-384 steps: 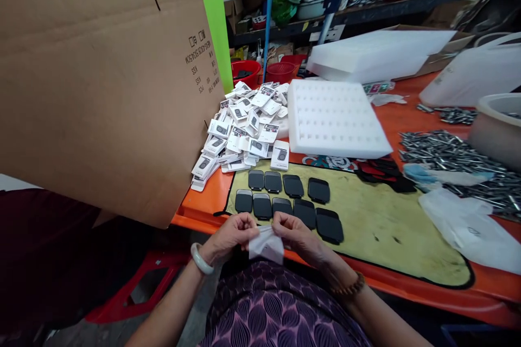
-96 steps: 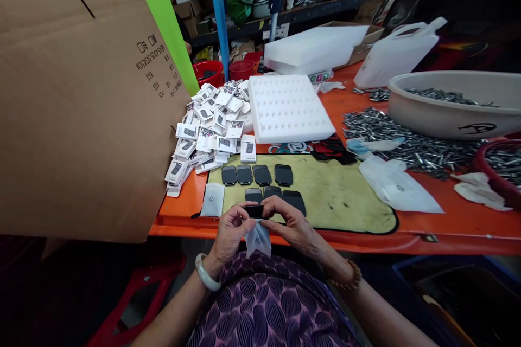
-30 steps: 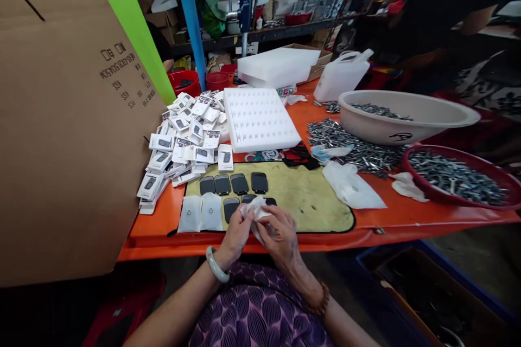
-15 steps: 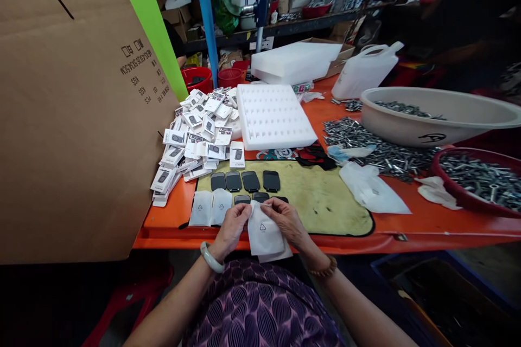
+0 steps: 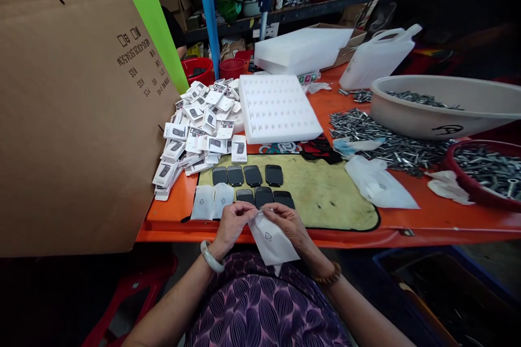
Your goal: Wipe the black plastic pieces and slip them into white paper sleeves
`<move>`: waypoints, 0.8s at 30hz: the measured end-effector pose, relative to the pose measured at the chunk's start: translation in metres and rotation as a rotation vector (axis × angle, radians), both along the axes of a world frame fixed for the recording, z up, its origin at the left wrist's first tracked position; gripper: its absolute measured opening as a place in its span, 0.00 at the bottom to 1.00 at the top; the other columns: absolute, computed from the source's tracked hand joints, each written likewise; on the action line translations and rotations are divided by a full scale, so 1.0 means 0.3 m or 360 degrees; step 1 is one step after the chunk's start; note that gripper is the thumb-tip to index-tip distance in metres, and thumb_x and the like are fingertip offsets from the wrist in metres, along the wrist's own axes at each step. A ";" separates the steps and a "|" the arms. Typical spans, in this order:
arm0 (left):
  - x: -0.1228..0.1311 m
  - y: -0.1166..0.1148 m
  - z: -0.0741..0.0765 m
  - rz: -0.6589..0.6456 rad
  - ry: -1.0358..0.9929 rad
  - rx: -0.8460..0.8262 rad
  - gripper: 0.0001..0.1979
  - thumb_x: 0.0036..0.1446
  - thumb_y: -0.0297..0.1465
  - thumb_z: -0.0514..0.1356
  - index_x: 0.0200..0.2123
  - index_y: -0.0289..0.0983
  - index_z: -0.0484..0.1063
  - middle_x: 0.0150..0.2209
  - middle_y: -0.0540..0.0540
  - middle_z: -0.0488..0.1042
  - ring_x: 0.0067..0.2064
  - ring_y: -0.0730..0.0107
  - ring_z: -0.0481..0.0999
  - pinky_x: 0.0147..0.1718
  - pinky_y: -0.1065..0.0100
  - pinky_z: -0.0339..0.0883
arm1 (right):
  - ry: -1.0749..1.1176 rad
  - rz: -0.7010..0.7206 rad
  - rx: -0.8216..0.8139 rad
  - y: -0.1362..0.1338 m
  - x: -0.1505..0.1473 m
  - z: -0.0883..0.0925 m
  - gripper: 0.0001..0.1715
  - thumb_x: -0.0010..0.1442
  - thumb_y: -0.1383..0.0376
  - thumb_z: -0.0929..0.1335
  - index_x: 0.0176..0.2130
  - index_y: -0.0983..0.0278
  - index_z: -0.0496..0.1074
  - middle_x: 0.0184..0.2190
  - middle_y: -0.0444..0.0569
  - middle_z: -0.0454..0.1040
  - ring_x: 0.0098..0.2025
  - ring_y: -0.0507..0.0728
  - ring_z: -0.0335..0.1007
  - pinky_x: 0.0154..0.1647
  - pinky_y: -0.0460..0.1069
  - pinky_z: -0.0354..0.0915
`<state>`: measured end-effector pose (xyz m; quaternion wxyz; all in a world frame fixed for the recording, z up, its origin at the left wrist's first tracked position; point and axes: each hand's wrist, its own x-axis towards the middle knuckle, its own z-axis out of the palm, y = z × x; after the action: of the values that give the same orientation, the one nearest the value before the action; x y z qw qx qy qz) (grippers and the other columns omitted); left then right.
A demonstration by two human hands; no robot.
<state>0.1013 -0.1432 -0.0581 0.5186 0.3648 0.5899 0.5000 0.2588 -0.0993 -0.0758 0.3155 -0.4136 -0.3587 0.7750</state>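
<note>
White pouch w/ recycling mark (image 5: 273,239) is right in front of me, by the near edge of the orange table (image 5: 334,237), hanging toward 5 o'clock from my fingers. My L hand (image 5: 233,225) pinches its top edge, thumb against fingertips; my R hand (image 5: 288,226) pinches the same edge just beside, tips nearly touching. Going by clock from that pouch: 2 flat pouches (image 5: 223,203) lie side by side at 10, on L end of the olive mat (image 5: 325,195). Black flat cases (image 5: 253,175) at 12, 2 rows, 4 far & 3 near, near ones partly hidden by my hands. Small printed white boxes (image 5: 217,145) heaped at 11. White foam block (image 5: 280,105), dotted in rows, at 12 beyond mat. Loose metal pcs (image 5: 366,131) at 2, cream basin (image 5: 407,119) w/ more just beyond; red basin (image 5: 468,187), also w/ metal, approx 3. Big brown carton (image 5: 81,119) at 10.
</note>
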 end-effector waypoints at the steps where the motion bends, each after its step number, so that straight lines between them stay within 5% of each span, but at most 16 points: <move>1: -0.001 -0.001 0.002 0.0010 -0.0015 -0.0020 0.11 0.46 0.37 0.67 0.26 0.33 0.78 0.31 0.44 0.76 0.35 0.67 0.71 0.35 0.68 0.63 | 0.0001 -0.0013 -0.0013 -0.004 0.002 -0.002 0.23 0.39 0.51 0.78 0.29 0.63 0.72 0.21 0.43 0.74 0.21 0.51 0.65 0.22 0.46 0.59; 6: 0.014 -0.013 0.008 0.0012 -0.0246 -0.0024 0.17 0.43 0.42 0.69 0.24 0.33 0.71 0.24 0.49 0.71 0.27 0.75 0.66 0.28 0.72 0.59 | 0.0005 -0.0033 -0.0044 -0.030 0.003 -0.016 0.25 0.41 0.49 0.77 0.24 0.63 0.67 0.17 0.40 0.69 0.17 0.48 0.59 0.19 0.45 0.53; 11: 0.002 -0.045 0.010 -0.0453 -0.0352 -0.0256 0.24 0.49 0.52 0.62 0.25 0.37 0.61 0.17 0.57 0.60 0.17 0.81 0.56 0.18 0.74 0.49 | 0.0104 0.0067 -0.0143 -0.063 0.005 -0.030 0.29 0.39 0.47 0.77 0.22 0.63 0.63 0.17 0.40 0.67 0.18 0.47 0.58 0.20 0.44 0.54; 14: -0.050 -0.053 0.021 -0.0667 -0.0036 -0.0282 0.21 0.49 0.48 0.63 0.27 0.35 0.65 0.22 0.55 0.63 0.22 0.79 0.60 0.21 0.74 0.53 | 0.0131 0.0165 -0.0284 -0.058 0.022 -0.037 0.28 0.40 0.49 0.78 0.24 0.64 0.63 0.18 0.39 0.66 0.18 0.47 0.58 0.20 0.43 0.54; 19: -0.154 -0.042 0.063 -0.0629 0.0892 -0.0104 0.09 0.52 0.34 0.61 0.24 0.34 0.71 0.27 0.50 0.68 0.30 0.71 0.66 0.31 0.70 0.57 | 0.0121 0.0205 -0.0344 0.020 0.064 -0.037 0.28 0.38 0.57 0.79 0.36 0.62 0.68 0.16 0.33 0.60 0.16 0.44 0.52 0.18 0.42 0.49; 24: -0.202 -0.040 0.082 -0.0757 0.1137 -0.0066 0.07 0.52 0.30 0.59 0.24 0.34 0.71 0.27 0.50 0.67 0.29 0.72 0.65 0.30 0.71 0.57 | -0.0101 0.0232 -0.0094 0.133 0.063 -0.033 0.27 0.38 0.56 0.78 0.35 0.62 0.67 0.18 0.35 0.63 0.18 0.46 0.55 0.18 0.43 0.48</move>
<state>0.0408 -0.1551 -0.0334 0.3896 0.6305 0.6419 0.1967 0.2778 -0.0593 -0.0857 0.2344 -0.4198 -0.3747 0.7927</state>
